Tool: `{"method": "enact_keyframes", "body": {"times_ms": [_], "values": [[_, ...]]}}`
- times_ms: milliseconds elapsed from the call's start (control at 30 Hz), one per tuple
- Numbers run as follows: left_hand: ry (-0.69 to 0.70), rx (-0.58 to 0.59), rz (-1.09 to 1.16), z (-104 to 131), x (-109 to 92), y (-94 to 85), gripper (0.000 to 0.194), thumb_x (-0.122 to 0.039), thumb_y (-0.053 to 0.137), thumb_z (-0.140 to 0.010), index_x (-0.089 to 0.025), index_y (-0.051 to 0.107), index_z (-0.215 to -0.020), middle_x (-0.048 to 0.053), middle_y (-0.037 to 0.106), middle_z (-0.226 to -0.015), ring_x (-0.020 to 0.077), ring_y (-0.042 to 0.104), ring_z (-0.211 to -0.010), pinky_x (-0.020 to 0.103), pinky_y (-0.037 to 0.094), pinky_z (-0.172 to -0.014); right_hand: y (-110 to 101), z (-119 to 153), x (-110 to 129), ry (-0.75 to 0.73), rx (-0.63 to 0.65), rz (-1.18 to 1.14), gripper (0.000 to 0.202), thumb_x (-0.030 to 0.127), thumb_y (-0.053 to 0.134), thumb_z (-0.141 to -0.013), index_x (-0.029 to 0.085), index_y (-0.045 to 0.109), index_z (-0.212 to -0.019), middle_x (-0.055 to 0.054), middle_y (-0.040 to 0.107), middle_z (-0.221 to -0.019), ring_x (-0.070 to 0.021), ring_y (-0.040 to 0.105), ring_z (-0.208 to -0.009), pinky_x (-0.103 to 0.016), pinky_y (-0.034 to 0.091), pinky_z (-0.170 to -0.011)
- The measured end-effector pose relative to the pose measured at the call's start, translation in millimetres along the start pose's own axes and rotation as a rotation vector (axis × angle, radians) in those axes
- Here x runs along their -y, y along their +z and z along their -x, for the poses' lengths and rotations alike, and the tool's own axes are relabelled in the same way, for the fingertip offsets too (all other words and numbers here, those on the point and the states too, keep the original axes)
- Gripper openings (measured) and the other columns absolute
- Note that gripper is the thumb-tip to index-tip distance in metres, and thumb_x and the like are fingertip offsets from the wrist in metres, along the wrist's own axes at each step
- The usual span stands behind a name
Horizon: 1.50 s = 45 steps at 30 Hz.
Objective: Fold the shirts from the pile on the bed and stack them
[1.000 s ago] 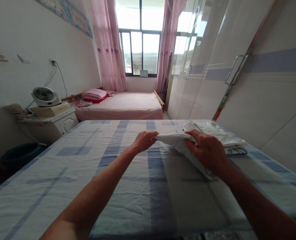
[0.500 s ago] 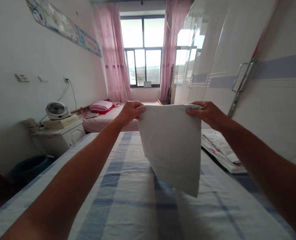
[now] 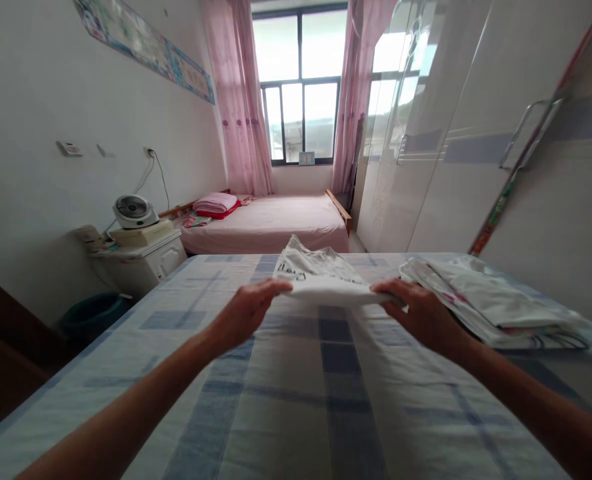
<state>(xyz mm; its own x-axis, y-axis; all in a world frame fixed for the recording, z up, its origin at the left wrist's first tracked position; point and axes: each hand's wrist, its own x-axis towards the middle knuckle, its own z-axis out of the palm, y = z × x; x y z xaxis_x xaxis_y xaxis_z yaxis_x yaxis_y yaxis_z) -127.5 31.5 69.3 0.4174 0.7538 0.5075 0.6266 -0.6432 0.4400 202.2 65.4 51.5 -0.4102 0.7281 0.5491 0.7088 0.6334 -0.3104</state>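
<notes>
A white piece of clothing with dark lettering, which looks like a folded T-shirt point(image 3: 321, 273), is stretched between my two hands low over the bed. My left hand point(image 3: 249, 305) pinches its near left corner, fingers pressed together. At the near right corner my right hand point(image 3: 416, 310) grips the cloth the same way. The shirt's far part lies back on the checked bed sheet point(image 3: 286, 393); its underside is hidden. To the right of my right hand rests a pile of folded white clothes point(image 3: 496, 293) with pink and dark prints.
A second bed point(image 3: 286, 217) with pink bedding stands beyond, below the window. Along the right runs a glossy white wardrobe point(image 3: 441, 133). On the left are a bedside cabinet point(image 3: 151, 257) carrying a small fan point(image 3: 135, 211), and a dark bin point(image 3: 96, 315) on the floor.
Both hands have come down with the shirt, from hanging upright above the bed to nearly flat near the sheet. Lettering now shows on it. The view has shifted slightly.
</notes>
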Motion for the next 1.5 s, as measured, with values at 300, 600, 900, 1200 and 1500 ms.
{"method": "enact_keyframes", "body": {"times_ms": [300, 600, 900, 1200, 1500], "values": [[-0.083, 0.123, 0.045, 66.5, -0.1, 42.2, 0.041, -0.01, 0.034, -0.088, -0.021, 0.06, -0.118, 0.005, 0.062, -0.125, 0.0161, 0.056, -0.117, 0.031, 0.042, -0.103, 35.0, 61.3, 4.9, -0.042, 0.067, 0.037, 0.016, 0.016, 0.05, -0.084, 0.023, 0.061, -0.093, -0.005, 0.069, -0.097, -0.0206, 0.061, -0.097, -0.037, 0.044, -0.087], [-0.19, 0.379, -0.016, 93.9, -29.6, 15.5, 0.037, -0.011, 0.047, -0.081, -0.024, 0.067, -0.109, 0.002, 0.07, -0.108, 0.0174, 0.066, -0.098, 0.027, 0.05, -0.09, 3.6, 84.7, 35.0, -0.051, 0.429, -0.063, 0.024, 0.02, 0.051, -0.084, 0.027, 0.065, -0.103, -0.004, 0.067, -0.111, -0.0196, 0.061, -0.104, -0.034, 0.049, -0.089], [-0.131, 0.265, -0.249, 41.3, 9.0, 88.7, 0.044, -0.041, 0.049, -0.09, -0.026, 0.052, -0.132, 0.008, 0.04, -0.147, 0.0273, 0.03, -0.138, 0.048, 0.026, -0.112, 91.3, 3.4, 14.5, -0.054, 0.35, 0.1, 0.048, 0.04, 0.038, -0.094, 0.024, 0.043, -0.139, -0.007, 0.034, -0.15, -0.0212, 0.025, -0.14, -0.044, 0.023, -0.112], [-0.224, 0.141, -0.178, 43.7, 31.2, 103.4, 0.033, -0.033, 0.047, -0.091, -0.024, 0.061, -0.119, 0.005, 0.054, -0.134, 0.0212, 0.046, -0.126, 0.038, 0.033, -0.109, 132.7, -45.0, -54.7, 0.265, 0.281, 0.311, 0.044, 0.037, 0.037, -0.092, 0.017, 0.056, -0.125, -0.011, 0.047, -0.14, -0.0264, 0.039, -0.13, -0.046, 0.029, -0.105], [-0.494, -0.265, 0.002, 33.7, 77.1, 97.5, 0.022, -0.008, 0.047, -0.081, -0.016, 0.066, -0.088, 0.005, 0.064, -0.092, 0.0158, 0.061, -0.089, 0.026, 0.049, -0.08, 167.7, -113.4, 34.5, 0.125, 0.343, 0.032, 0.032, 0.044, 0.05, -0.084, 0.02, 0.069, -0.092, -0.008, 0.067, -0.096, -0.0207, 0.057, -0.094, -0.031, 0.039, -0.084]]}}
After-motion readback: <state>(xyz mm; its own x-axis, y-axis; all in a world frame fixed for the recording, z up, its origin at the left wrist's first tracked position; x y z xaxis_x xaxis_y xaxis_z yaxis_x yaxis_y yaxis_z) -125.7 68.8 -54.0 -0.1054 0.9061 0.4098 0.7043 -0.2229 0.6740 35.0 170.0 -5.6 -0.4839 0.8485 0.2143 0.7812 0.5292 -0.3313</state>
